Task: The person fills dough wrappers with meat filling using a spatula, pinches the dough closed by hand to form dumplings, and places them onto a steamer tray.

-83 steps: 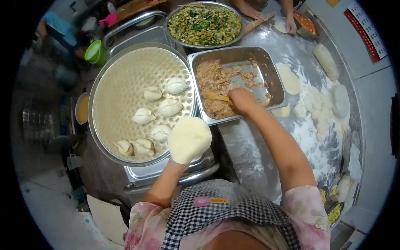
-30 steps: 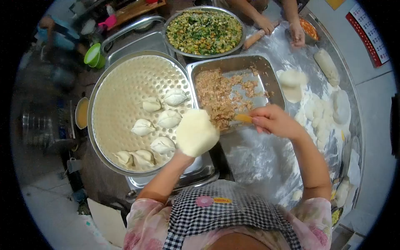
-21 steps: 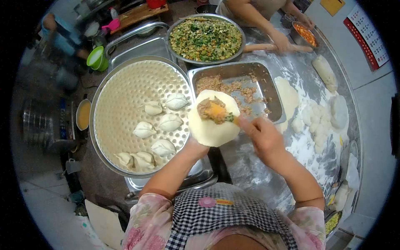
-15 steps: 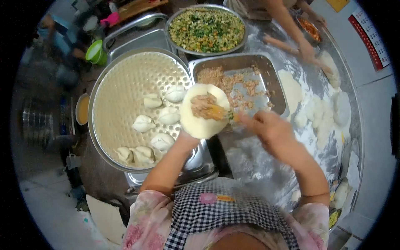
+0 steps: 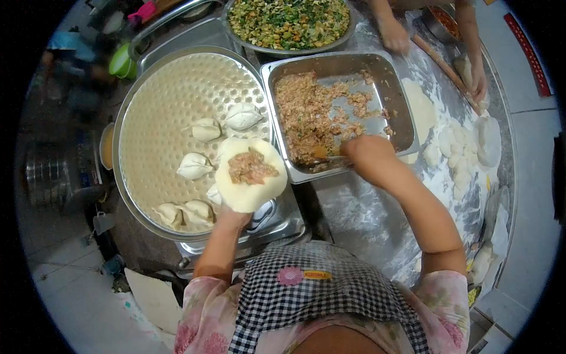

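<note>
My left hand [image 5: 234, 218] holds a round dough wrapper [image 5: 253, 196] from below, its fingers hidden under the dough. A patch of meat filling [image 5: 250, 167] lies on the middle of the wrapper. My right hand [image 5: 370, 156] is closed on a yellow spatula [image 5: 321, 152], whose end sits in the minced filling [image 5: 300, 112] near the front edge of the steel tray [image 5: 395, 76]. Left of the tray, several shaped dumplings [image 5: 194, 166] rest on a round dimpled pan [image 5: 153, 118], and the wrapper hangs over its right side.
A wide bowl of chopped vegetables [image 5: 289, 23] stands behind the tray. On the floured table [image 5: 359, 218] lie dough pieces [image 5: 457, 153]. At the upper right, another person's hands [image 5: 394, 36] are near a rolling pin [image 5: 445, 71] and a bowl of reddish filling [image 5: 442, 23].
My right hand has moved the spatula from the wrapper into the tray's filling. My left hand has carried the wrapper left and slightly down. The co-worker's hands have moved apart.
</note>
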Motion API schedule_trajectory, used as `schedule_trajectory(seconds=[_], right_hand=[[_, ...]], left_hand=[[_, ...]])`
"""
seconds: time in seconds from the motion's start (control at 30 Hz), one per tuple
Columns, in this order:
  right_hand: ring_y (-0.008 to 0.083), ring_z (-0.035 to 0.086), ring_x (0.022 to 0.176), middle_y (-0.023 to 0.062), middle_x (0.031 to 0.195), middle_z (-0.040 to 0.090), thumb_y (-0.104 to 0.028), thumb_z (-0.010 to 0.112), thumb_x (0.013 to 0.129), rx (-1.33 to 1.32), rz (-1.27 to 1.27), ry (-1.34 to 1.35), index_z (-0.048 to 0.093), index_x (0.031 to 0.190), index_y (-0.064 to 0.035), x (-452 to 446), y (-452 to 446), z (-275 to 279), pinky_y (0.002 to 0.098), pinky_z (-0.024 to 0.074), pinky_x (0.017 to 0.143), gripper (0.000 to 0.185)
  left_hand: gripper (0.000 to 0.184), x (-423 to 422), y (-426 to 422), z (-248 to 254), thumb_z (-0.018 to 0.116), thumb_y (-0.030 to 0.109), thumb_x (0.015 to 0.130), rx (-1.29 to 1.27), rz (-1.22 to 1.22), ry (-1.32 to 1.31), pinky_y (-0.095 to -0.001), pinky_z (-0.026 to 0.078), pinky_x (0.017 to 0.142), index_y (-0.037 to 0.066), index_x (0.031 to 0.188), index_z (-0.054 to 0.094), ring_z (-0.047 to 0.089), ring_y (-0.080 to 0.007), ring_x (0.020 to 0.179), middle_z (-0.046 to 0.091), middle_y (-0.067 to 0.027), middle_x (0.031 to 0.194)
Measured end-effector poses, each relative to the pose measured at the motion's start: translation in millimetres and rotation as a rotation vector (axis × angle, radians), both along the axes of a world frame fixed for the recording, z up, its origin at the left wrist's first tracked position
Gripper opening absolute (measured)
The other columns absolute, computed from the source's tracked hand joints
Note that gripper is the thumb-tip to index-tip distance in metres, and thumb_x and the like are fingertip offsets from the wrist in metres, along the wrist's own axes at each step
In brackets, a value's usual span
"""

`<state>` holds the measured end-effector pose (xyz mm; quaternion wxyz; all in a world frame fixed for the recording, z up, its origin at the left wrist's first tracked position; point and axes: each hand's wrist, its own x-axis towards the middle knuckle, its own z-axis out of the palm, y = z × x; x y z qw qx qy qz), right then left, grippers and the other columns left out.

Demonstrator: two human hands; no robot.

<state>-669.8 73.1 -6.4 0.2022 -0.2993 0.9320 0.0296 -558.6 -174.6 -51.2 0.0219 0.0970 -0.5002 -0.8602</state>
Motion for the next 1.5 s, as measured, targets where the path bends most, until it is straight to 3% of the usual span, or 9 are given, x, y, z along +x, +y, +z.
schedule_trajectory(seconds=[0.1,0.2,0.5,0.6,0.93,1.13,1.27,1.37,1.5], right_hand=[[0.0326,0.063,0.077,0.0135,0.078,0.064,-0.009,0.054,0.076,-0.06,-0.023,0.001,0.064,0.083,-0.0092,1.1,-1.0,-5.4,0.044,0.0491,0.067,0.012],[0.033,0.062,0.078,0.0133,0.078,0.064,-0.009,0.053,0.077,-0.117,-0.013,-0.003,0.064,0.084,-0.0086,4.7,2.5,-3.6,0.0435,0.0488,0.068,0.013],[0.0345,0.061,0.078,0.0156,0.079,0.063,-0.007,0.056,0.076,-0.291,-0.021,-0.014,0.063,0.086,-0.0056,14.2,-4.4,1.2,0.0443,0.0471,0.069,0.012],[0.0339,0.063,0.082,0.0149,0.087,0.065,-0.013,0.056,0.078,-0.214,-0.002,-0.069,0.067,0.098,-0.0141,9.5,-6.1,7.7,0.0446,0.0499,0.07,0.023],[0.0339,0.061,0.079,0.0189,0.087,0.063,-0.009,0.058,0.081,-0.766,-0.315,-0.272,0.064,0.105,-0.0074,13.0,17.8,25.2,0.0403,0.0463,0.07,0.025],[0.029,0.057,0.076,0.0124,0.085,0.056,0.003,0.056,0.073,-0.731,-0.11,0.131,0.061,0.117,-0.016,54.5,14.1,54.0,0.0365,0.0473,0.067,0.048],[0.0281,0.056,0.078,0.0091,0.086,0.055,0.007,0.055,0.071,-0.683,-0.013,0.237,0.054,0.125,-0.0253,72.0,14.0,50.1,0.0363,0.0474,0.065,0.063],[0.0275,0.057,0.078,0.009,0.086,0.055,0.007,0.055,0.072,-0.641,-0.003,0.209,0.053,0.126,-0.026,75.0,17.0,55.1,0.0358,0.0474,0.066,0.064],[0.0262,0.056,0.075,0.0089,0.085,0.056,0.01,0.054,0.072,-0.643,-0.029,0.009,0.06,0.118,-0.0169,67.5,27.6,100.7,0.0324,0.0464,0.067,0.054]], left_hand=[[0.061,8.3,-3.0,-8.0,0.066,0.004,0.078,-0.085,-0.091,-0.033,-0.0354,0.048,0.09,0.006,0.132,0.037,0.054,-0.0192,0.107,0.052,-0.0088,0.122],[0.064,16.6,-0.5,-20.0,0.07,0.004,0.074,0.121,-0.039,-0.087,-0.0389,0.049,0.089,0.003,0.13,0.039,0.056,-0.0226,0.106,0.054,-0.0115,0.119],[0.057,9.3,3.4,-9.6,0.07,0.007,0.075,-0.336,-0.125,0.0,-0.0361,0.049,0.087,0.003,0.125,0.044,0.057,-0.0197,0.102,0.056,-0.0094,0.113],[0.052,9.2,4.8,-16.5,0.069,0.007,0.075,-0.193,-0.123,-0.001,-0.035,0.049,0.086,0.002,0.121,0.046,0.058,-0.0181,0.099,0.058,-0.0086,0.11],[0.041,-29.0,14.6,-23.6,0.069,0.006,0.075,0.5,-0.216,-0.009,-0.0334,0.05,0.079,0.003,0.112,0.05,0.058,-0.0158,0.093,0.059,-0.0077,0.104],[0.049,-43.6,44.6,37.8,0.07,0.001,0.072,-0.252,-0.254,0.22,-0.0314,0.049,0.082,0.005,0.116,0.05,0.058,-0.016,0.097,0.059,-0.0084,0.107],[0.075,-36.7,44.2,42.5,0.08,0.009,0.067,0.204,-0.32,0.058,-0.0344,0.046,0.093,0.004,0.13,0.039,0.055,-0.0183,0.109,0.053,-0.0104,0.122],[0.08,-34.7,39.5,43.7,0.081,0.01,0.066,-0.118,-0.348,0.211,-0.0349,0.045,0.095,0.005,0.133,0.036,0.055,-0.0186,0.11,0.053,-0.0103,0.123],[0.077,-33.4,38.6,36.1,0.08,0.008,0.067,-0.056,-0.394,0.304,-0.0348,0.044,0.095,0.005,0.131,0.038,0.054,-0.0194,0.11,0.053,-0.0093,0.122]])
